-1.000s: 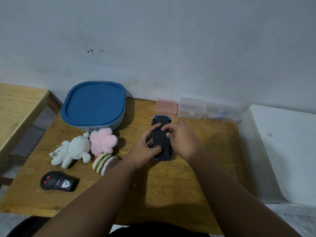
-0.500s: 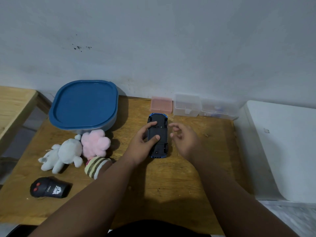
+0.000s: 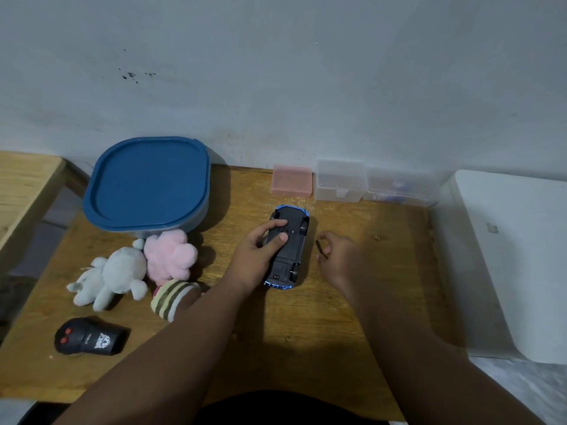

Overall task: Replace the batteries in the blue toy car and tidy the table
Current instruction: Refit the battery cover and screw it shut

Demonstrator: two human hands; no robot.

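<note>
The car [image 3: 291, 256] lies upside down in the middle of the frame on the wooden worktop [image 3: 306, 326], its black underside facing up and its blue edge showing at both ends. The left hand [image 3: 257, 256] comes in from the lower left and its grip is on the car: thumb and forefinger press the underside while the other fingers curl at the car's left side. The right hand [image 3: 337, 256] is just right of the car, not touching it, with its fingers curled in a narrow grip that pinches a small dark piece [image 3: 319, 247]; what the piece is cannot be told. At the upper left of the worktop sits a tub with a blue lid [image 3: 147, 185]. Against the wall behind the car stand a pink box [image 3: 291, 180] and two clear boxes [image 3: 340, 184], side by side. Left of the left hand lie a white plush [image 3: 113, 276], a pink plush [image 3: 170, 256] and a striped plush [image 3: 171, 297], close together. A black remote [image 3: 89, 337] lies at the lower left, apart from them.
</note>
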